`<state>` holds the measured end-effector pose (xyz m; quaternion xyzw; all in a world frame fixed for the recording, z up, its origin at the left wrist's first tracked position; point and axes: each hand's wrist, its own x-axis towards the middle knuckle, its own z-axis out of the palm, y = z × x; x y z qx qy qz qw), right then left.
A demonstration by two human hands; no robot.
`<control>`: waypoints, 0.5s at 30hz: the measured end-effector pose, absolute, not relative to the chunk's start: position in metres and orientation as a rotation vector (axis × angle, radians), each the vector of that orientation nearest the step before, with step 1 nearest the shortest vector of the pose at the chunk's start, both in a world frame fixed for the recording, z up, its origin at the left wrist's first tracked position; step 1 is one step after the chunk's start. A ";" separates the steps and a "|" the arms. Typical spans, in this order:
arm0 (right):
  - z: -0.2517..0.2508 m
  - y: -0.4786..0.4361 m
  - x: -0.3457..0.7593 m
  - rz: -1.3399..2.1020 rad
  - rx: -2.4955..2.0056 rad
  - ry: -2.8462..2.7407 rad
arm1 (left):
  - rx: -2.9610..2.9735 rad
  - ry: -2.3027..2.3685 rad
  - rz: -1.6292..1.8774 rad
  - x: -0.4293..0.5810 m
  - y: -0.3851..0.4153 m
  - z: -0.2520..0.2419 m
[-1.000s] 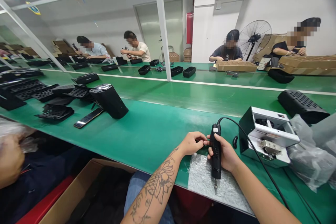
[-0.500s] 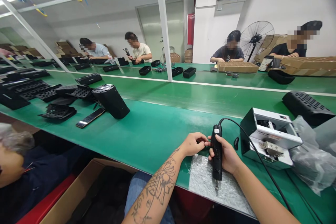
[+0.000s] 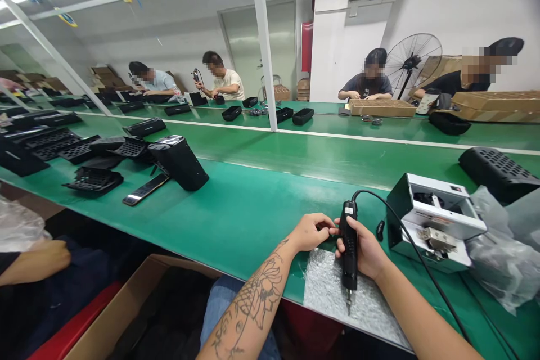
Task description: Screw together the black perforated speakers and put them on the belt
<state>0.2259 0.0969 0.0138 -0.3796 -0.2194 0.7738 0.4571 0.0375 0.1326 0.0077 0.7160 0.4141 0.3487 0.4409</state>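
Note:
My right hand (image 3: 368,248) is wrapped round a black electric screwdriver (image 3: 350,261), its bit pointing down over a sheet of bubble wrap (image 3: 323,281) at the bench edge. A black cable loops from the tool's top toward the right. Close beside the tool, my left hand (image 3: 311,230) has its thumb and fingers drawn together; whatever they pinch, if anything, is hidden. A small black piece (image 3: 380,230) lies just right of the screwdriver. Beyond it stands a white-and-black screw feeder (image 3: 439,225).
Clear plastic bags (image 3: 502,259) and a black perforated housing (image 3: 498,171) are at the right. Leftward lie a phone (image 3: 145,189), an upright black housing (image 3: 179,163) and several black shells (image 3: 95,180). Across the green belt (image 3: 320,152), several co-workers sit. A cardboard box (image 3: 113,304) stands below the bench.
Both my hands and the screwdriver stay practically still. The person at lower left has shifted, so a forearm now shows there. Across the belt, the co-worker at far right leans farther right.

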 end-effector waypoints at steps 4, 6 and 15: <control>0.014 0.097 0.226 1.910 -0.933 -0.541 | 1.784 1.020 0.869 0.037 0.134 0.006; 0.015 0.097 0.225 1.909 -0.936 -0.539 | 1.789 1.016 0.870 0.037 0.134 0.006; 0.015 0.097 0.225 1.911 -0.934 -0.532 | 1.801 1.024 0.868 0.036 0.135 0.004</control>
